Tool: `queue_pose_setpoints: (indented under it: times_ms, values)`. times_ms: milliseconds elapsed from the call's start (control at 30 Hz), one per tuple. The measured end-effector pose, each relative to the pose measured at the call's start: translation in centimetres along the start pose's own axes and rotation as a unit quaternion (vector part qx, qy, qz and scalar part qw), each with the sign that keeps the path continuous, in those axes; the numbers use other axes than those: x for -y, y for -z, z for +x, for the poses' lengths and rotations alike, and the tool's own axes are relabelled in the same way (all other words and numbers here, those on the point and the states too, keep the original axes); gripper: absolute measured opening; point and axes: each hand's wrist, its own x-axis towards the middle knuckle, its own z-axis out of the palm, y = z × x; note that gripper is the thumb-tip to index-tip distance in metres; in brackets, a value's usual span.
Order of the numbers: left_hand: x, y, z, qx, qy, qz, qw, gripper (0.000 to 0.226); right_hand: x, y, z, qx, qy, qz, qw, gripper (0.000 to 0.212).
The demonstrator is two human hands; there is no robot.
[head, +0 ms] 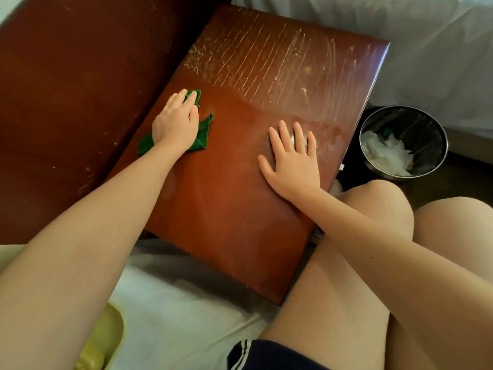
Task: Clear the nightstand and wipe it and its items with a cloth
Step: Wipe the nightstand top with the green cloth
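Note:
The reddish-brown nightstand top [226,196] fills the middle of the view with nothing standing on it. Its far half shows pale streaks and a dusty film. My left hand [176,124] lies flat with straight fingers on a green cloth [203,134], pressing it against the top near the left edge. Most of the cloth is hidden under the palm. My right hand [292,161] rests flat on the bare wood near the right edge, fingers spread.
A dark wooden headboard panel [66,102] runs along the left. A round metal bin [402,142] with a clear liner and white tissue stands on the floor at the right. White bedding [413,44] lies beyond and below me. My bare knees [378,209] sit at the stand's near right corner.

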Motion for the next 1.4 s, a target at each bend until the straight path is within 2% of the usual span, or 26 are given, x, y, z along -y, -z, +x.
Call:
queue_pose_setpoints:
  times_ms: [233, 733, 1233, 1400]
  values:
    - [1.2, -0.1, 3.7, -0.008, 0.051, -0.006, 0.999, 0.047, 0.3, -0.4, 0.3, -0.024, -0.01, -0.009, 1.0, 0.071]
    - [1.1, 0.6, 8.9, 0.003, 0.005, -0.026, 1.0, 0.046, 0.3, -0.8, 0.5, -0.045, -0.015, -0.012, 0.999, 0.067]
    - [0.4, 0.0, -0.4, 0.017, -0.166, 0.005, 0.986, 0.044, 0.3, -0.7, 0.5, -0.047, -0.01, -0.008, 0.999, 0.068]
    - [0.7, -0.2, -1.4, 0.011, -0.191, 0.008, 0.982, 0.044, 0.3, -0.7, 0.6, -0.041, -0.011, -0.011, 0.999, 0.069]
